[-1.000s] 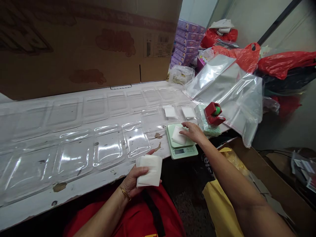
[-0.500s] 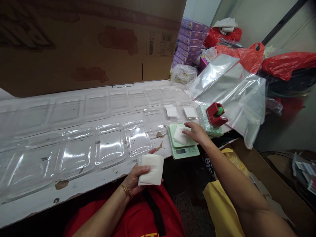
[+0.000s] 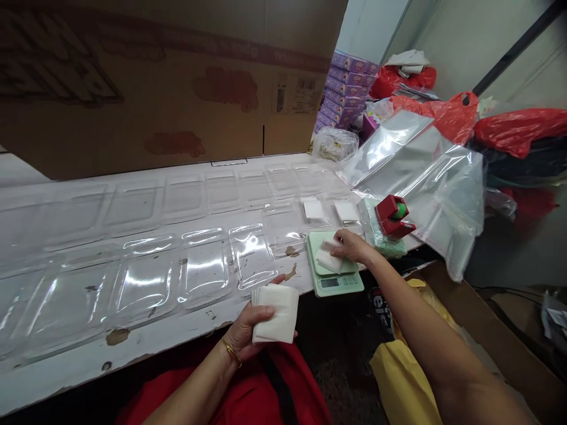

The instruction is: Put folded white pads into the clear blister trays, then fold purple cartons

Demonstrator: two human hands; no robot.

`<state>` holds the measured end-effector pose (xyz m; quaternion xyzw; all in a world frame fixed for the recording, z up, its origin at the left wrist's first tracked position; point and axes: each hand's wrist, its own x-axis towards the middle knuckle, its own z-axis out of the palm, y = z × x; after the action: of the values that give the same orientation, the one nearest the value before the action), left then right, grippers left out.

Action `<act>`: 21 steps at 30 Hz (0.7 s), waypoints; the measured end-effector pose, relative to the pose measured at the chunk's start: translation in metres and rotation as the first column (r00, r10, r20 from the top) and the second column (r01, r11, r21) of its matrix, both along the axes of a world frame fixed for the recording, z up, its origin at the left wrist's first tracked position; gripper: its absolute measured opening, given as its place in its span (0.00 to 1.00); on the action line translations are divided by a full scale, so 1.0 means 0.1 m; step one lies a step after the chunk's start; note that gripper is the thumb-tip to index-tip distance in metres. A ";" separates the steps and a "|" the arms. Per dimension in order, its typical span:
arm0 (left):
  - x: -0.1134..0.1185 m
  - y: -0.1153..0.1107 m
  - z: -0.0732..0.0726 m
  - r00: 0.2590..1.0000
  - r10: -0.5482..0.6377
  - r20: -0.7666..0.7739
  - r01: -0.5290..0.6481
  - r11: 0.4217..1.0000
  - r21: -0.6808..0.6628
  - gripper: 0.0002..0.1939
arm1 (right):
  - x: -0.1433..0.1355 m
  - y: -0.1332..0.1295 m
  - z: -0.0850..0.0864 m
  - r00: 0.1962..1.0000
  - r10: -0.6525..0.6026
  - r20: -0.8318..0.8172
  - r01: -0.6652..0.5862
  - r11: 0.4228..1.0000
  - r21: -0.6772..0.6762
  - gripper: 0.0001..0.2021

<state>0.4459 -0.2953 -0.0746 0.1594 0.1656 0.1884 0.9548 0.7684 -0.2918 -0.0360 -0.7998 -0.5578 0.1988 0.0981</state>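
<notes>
A stack of white square sheets is gripped in my left hand, thumb on top, just in front of the table edge. On the green digital scale, right of that stack, lie more white sheets. My right hand pinches their upper right part. Behind the scale, two clear trays hold white stacks, one on the left and one on the right. An unfilled clear tray lies left of the scale.
Rows of clear trays cover the white table. A large cardboard box stands behind. A red tape dispenser sits right of the scale, near clear plastic bags. Purple boxes are stacked at the back.
My right hand has closed on the sheets on the scale, which now look tilted and lifted at one side. My left hand still holds its stack. The whole view has shifted slightly.
</notes>
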 end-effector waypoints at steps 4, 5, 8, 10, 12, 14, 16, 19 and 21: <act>-0.02 0.00 0.00 1.000 0.002 -0.012 -0.002 1.000 0.013 0.35 | -0.06 -0.14 -0.06 0.995 0.003 -0.098 0.011 0.991 0.136 0.10; -0.02 0.00 0.00 1.000 0.006 -0.012 -0.006 1.000 0.013 0.36 | -0.08 -0.16 -0.05 0.986 0.029 -0.165 0.003 0.982 0.187 0.09; -0.03 0.00 -0.01 1.000 0.009 -0.010 -0.009 1.000 0.008 0.36 | -0.20 -0.06 0.05 0.908 0.182 -0.377 -0.089 0.964 0.251 0.07; -0.04 0.00 -0.01 1.000 0.014 -0.003 -0.014 1.000 0.008 0.37 | -0.33 0.15 0.17 0.856 0.283 -0.433 -0.201 0.954 0.224 0.07; -0.05 0.01 0.01 1.000 0.031 0.003 -0.031 0.999 0.016 0.37 | -0.46 0.46 0.26 0.845 0.353 -0.402 -0.313 0.936 0.164 0.06; -0.09 0.02 0.03 0.998 0.057 0.004 -0.057 0.998 0.029 0.37 | -0.58 0.81 0.30 0.852 0.392 -0.347 -0.379 0.919 0.109 0.07; -0.15 0.03 0.06 0.996 0.084 0.001 -0.084 0.996 0.043 0.37 | -0.67 1.16 0.27 0.861 0.410 -0.300 -0.409 0.910 0.069 0.07; -0.23 0.05 0.08 0.992 0.123 -0.009 -0.122 0.991 0.049 0.37 | -0.73 1.55 0.18 0.890 0.409 -0.201 -0.412 0.911 0.029 0.08; -0.26 0.07 0.10 0.990 0.138 -0.009 -0.138 0.989 0.045 0.37 | -0.77 1.68 0.12 0.908 0.405 -0.111 -0.405 0.914 0.019 0.09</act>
<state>0.4195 -0.2886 -0.0650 0.1697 0.1777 0.2565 0.9348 0.6918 -0.1233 -0.0238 -0.6545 -0.7046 0.2609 0.0842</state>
